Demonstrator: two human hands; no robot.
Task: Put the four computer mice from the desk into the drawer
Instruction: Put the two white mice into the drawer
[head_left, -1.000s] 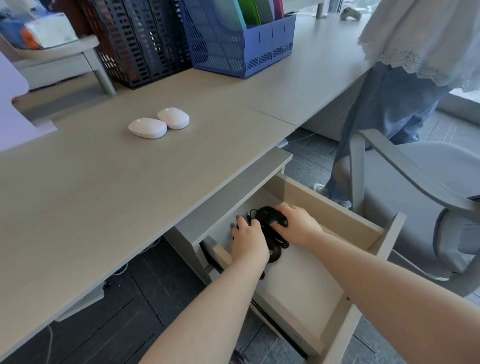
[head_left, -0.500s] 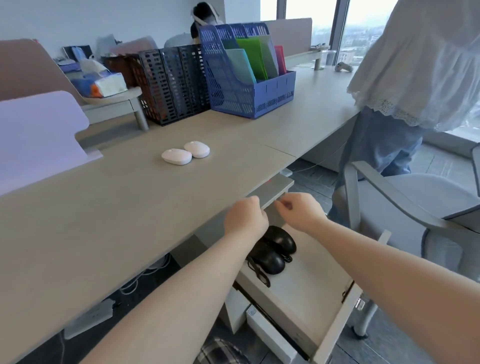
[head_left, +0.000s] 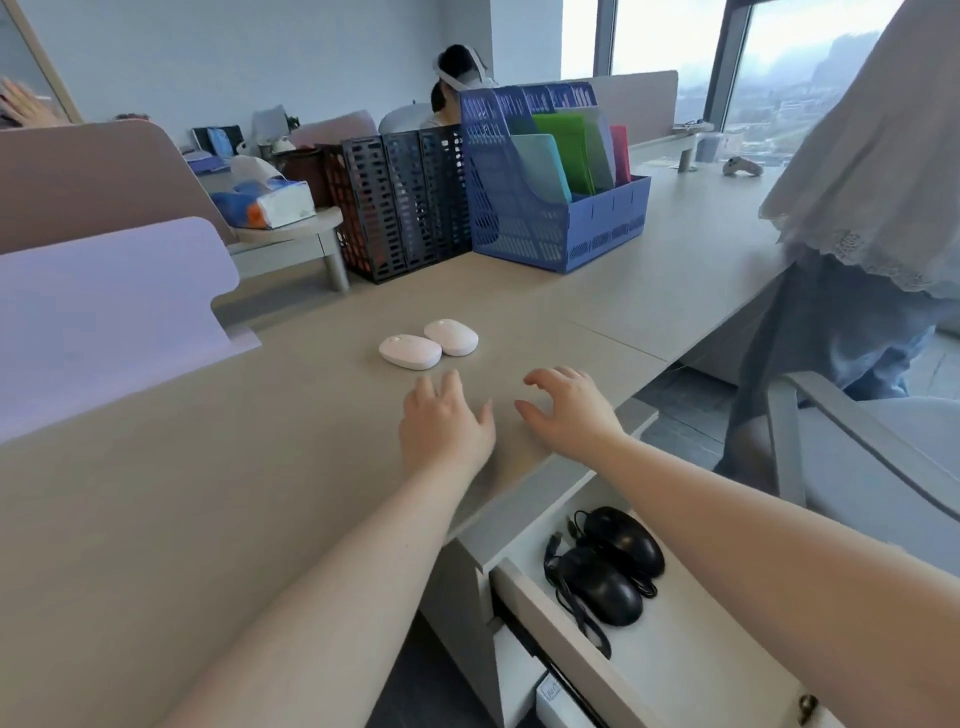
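Item count: two white mice (head_left: 410, 352) (head_left: 451, 336) on the desk (head_left: 182, 493), two black wired mice (head_left: 626, 540) (head_left: 602, 592) in the one open drawer (head_left: 691, 670), two file racks (one blue (head_left: 524, 228), one black (head_left: 400, 208)), one tissue pack (head_left: 265, 202).

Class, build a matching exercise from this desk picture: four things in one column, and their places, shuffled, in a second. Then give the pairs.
Things:
1. black mice
2. white mice
3. blue file holder
4. tissue pack

Places:
A. on the small raised stand
B. in the open drawer
C. on the desk, beyond both hands
D. right of the black mesh organizer

Pairs: 1-B, 2-C, 3-D, 4-A
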